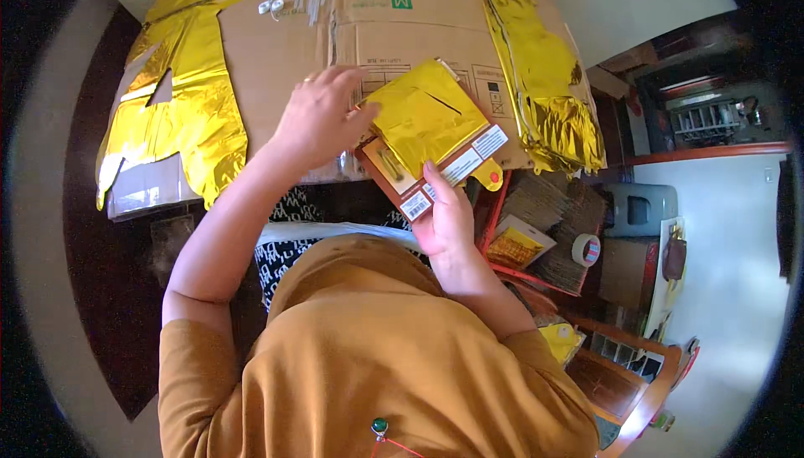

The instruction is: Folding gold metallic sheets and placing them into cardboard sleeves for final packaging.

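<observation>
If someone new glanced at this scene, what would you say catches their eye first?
Shiny gold foil dominates: a folded gold foil piece on a card-backed packet, held by the right hand while the left hand presses its edge. Larger gold foil shapes lie left and right on flattened cardboard.

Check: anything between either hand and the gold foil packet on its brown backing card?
Nothing visible. The right hand grips the lower edge of the brown backing card, and the left hand has fingertips at the left edge of the folded gold foil packet. Both sit above the flattened cardboard sheet.
</observation>
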`<state>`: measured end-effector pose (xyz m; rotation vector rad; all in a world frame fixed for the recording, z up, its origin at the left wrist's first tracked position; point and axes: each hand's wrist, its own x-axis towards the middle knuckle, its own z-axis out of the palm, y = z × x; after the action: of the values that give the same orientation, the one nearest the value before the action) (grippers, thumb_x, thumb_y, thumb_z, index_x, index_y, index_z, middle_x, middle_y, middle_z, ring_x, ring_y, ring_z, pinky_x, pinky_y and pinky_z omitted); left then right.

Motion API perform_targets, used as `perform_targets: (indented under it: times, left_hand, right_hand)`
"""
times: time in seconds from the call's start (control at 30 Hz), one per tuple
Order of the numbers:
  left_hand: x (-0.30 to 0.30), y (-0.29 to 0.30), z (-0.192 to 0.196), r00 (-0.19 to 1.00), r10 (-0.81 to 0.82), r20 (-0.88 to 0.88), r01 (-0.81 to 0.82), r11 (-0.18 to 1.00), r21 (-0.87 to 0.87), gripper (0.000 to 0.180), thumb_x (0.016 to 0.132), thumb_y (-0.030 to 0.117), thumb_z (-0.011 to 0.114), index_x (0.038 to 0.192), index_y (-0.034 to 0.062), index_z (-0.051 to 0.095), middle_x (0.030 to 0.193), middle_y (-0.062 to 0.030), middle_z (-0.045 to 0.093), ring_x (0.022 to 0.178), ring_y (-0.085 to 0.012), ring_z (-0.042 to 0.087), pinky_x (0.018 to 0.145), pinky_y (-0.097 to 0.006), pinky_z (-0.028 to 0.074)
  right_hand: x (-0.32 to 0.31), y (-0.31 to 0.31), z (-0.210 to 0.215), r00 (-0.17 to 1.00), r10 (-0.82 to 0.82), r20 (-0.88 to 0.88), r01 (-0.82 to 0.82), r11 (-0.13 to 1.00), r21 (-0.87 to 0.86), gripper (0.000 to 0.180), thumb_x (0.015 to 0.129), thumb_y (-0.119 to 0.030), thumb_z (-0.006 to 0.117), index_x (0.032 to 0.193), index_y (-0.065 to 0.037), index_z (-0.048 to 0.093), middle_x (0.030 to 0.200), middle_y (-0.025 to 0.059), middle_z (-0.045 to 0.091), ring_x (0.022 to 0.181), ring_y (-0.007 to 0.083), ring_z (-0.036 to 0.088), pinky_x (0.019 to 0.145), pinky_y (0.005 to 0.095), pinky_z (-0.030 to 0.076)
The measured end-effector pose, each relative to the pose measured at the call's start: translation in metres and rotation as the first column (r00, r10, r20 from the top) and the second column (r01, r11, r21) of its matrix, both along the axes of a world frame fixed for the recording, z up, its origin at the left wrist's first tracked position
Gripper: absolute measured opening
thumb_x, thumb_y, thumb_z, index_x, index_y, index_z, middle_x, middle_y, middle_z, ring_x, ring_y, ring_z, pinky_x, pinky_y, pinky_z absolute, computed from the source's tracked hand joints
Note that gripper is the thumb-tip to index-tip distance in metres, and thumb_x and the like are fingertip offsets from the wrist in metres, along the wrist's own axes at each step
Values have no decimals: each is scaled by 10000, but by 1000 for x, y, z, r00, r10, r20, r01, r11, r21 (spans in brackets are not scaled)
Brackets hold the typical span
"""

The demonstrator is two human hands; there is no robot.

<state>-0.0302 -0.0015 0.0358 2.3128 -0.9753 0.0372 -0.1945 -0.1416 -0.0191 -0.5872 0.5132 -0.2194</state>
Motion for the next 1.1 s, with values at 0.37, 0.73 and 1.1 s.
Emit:
perform_targets:
  times: [0.37, 0.73, 1.1]
  left_hand:
    - [-36, -19, -16, 963, -88, 254, 55, 990, 132, 759, 932, 488, 614, 1475, 2, 403, 1491, -237, 428, 1412, -404, 364, 1180, -511, 271]
    - [-32, -36, -49, 925, -224, 307, 104, 926, 362, 932, 922, 675, 477, 1534, -9, 314, 1588, -247, 305, 1486, -410, 256, 1211, -530, 182]
    - [-14, -16, -43, 867, -424, 261, 346, 890, 297, 928, 902, 646, 552, 1541, 18, 312, 1603, -203, 304, 1492, -375, 263, 1228, -510, 174]
  right_hand:
    - [-64, -98, 31, 743, 262, -616, -667, 373, -645, 555, 1000, -544, 538, 930, -24, 718, 744, 87, 709, 630, 188, 685, 617, 304, 548]
    - [-9, -126, 50, 685, -243, -686, -726, -148, -672, 633, 901, -600, 628, 776, 15, 708, 713, 202, 698, 674, 323, 701, 655, 411, 553]
    - [-45, -88, -7, 940, 24, -340, -253, 718, -648, 249, 964, -211, 676, 998, 30, 731, 861, 27, 716, 774, 61, 605, 708, 220, 470]
